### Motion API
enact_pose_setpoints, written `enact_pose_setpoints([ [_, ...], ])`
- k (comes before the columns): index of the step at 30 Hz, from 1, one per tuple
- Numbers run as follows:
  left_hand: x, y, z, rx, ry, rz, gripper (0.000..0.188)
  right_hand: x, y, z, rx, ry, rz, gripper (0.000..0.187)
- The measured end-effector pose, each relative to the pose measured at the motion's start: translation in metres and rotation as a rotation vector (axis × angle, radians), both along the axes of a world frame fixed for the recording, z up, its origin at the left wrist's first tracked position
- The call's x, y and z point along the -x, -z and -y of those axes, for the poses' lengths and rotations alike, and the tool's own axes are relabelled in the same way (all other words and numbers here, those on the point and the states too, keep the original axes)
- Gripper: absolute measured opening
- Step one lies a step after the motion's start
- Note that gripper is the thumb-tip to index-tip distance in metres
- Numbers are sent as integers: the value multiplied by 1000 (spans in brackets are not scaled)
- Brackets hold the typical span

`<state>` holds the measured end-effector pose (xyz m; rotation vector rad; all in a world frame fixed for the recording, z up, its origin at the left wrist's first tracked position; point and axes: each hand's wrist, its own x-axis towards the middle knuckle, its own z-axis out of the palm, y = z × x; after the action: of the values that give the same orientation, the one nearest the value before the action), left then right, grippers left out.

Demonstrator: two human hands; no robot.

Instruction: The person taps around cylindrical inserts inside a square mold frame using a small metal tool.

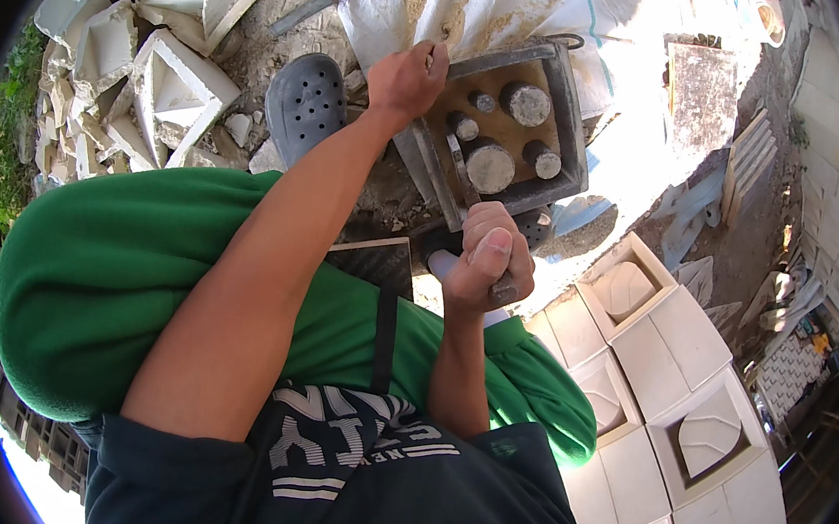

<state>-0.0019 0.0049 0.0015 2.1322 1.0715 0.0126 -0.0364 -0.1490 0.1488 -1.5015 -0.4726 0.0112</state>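
Left hand (410,80) clenched on grey box's (575,121) far-left corner, probably to steady it; box sits right of grey clog (306,102). Right hand (490,256) fisted round tool handle (505,291), likely for leverage; working end hard to make out.

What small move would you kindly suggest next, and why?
Perhaps a short, gentle stroke with the tool: the right hand grips it with its blade over the box, beside the cylinders, while the closed left hand is at the corner.
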Motion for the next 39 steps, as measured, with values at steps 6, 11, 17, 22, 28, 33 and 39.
enact_pose_setpoints([
  [6,-1,4,1,-16,-22,32,37,-5,1,3,11,19,-81,35],
  [11,0,0,1,-17,-14,-3,37,-1,24,-7,208,18,-103,35],
  [17,0,2,-2,-8,-28,24,39,0,18,-10,45,63,-90,32],
  [22,4,4,0,40,-58,-13,42,-9,0,-15,59,121,-230,32],
  [28,0,10,2,87,-126,98,43,-13,1,-27,92,131,-167,32],
  [33,3,13,0,148,-182,135,42,-17,-1,-38,42,130,-211,31],
  [39,5,23,-1,143,-341,238,39,-30,-8,-51,127,159,-272,35],
])
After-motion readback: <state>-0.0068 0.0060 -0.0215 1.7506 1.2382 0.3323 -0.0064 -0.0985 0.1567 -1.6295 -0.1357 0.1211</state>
